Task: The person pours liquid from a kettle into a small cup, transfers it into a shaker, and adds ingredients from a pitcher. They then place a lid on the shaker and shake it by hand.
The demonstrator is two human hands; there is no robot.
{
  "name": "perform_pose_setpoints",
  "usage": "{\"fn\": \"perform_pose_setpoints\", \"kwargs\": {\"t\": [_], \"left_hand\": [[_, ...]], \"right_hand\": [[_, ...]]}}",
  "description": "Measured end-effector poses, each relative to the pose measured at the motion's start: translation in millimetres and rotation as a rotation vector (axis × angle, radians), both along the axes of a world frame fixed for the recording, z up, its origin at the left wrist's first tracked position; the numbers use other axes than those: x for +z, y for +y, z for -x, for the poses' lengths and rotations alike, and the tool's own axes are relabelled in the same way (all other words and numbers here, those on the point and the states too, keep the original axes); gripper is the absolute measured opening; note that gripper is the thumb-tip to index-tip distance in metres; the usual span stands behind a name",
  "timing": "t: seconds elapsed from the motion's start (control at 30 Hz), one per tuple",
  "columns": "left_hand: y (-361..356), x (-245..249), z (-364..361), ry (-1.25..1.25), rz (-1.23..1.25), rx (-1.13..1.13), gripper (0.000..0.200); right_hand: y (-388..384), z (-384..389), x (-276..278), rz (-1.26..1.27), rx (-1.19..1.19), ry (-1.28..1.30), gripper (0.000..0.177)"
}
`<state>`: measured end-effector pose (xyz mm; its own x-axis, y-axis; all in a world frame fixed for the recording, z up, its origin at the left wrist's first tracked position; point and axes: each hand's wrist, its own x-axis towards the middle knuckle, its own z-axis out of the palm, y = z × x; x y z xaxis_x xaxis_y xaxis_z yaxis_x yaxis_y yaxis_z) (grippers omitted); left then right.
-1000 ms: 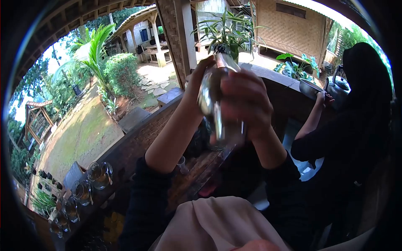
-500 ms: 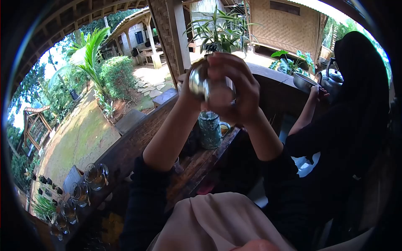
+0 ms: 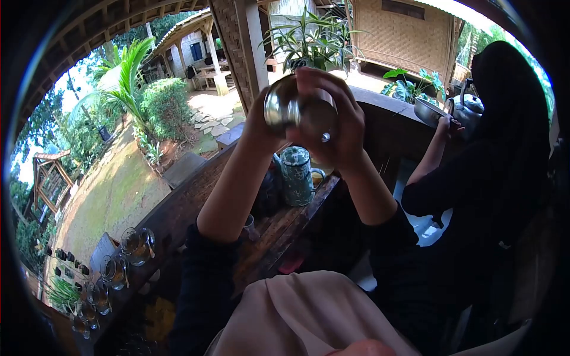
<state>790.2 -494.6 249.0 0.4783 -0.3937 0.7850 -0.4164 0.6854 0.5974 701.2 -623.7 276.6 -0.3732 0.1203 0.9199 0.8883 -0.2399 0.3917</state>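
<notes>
A shiny rounded metal vessel (image 3: pixel 281 107) is held up close in front of me, above the wooden counter. My left hand (image 3: pixel 259 121) wraps round its left side. On the right side, my right hand (image 3: pixel 344 121) grips it, fingers curled over the top. The vessel's exact shape is partly hidden by the fingers. Just below and behind the hands stands a green speckled enamel jug (image 3: pixel 297 178) with a handle and lid. A small clear glass (image 3: pixel 250 228) sits on the counter near my left forearm.
Several glass cups (image 3: pixel 135 247) with saucers line the ledge at the lower left. A co-worker in dark clothing (image 3: pixel 475 196) stands at the right, one hand on a metal pan (image 3: pixel 428 111) beside a kettle (image 3: pixel 470 111). A potted plant (image 3: pixel 312 44) is ahead.
The view has shifted slightly. Both hands still hold the metal vessel, now turned a little, and more of the enamel jug's top shows beneath them.
</notes>
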Motion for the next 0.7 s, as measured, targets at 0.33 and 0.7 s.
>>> {"fn": "perform_pose_setpoints", "kwargs": {"t": [0.33, 0.7], "left_hand": [[16, 30, 98, 0.142, 0.133, -0.430, 0.055], [30, 29, 91, 0.625, 0.051, -0.483, 0.047]], "right_hand": [[24, 66, -11, 0.114, 0.031, -0.289, 0.026], [17, 90, 0, 0.327, -0.199, -0.025, 0.031]]}}
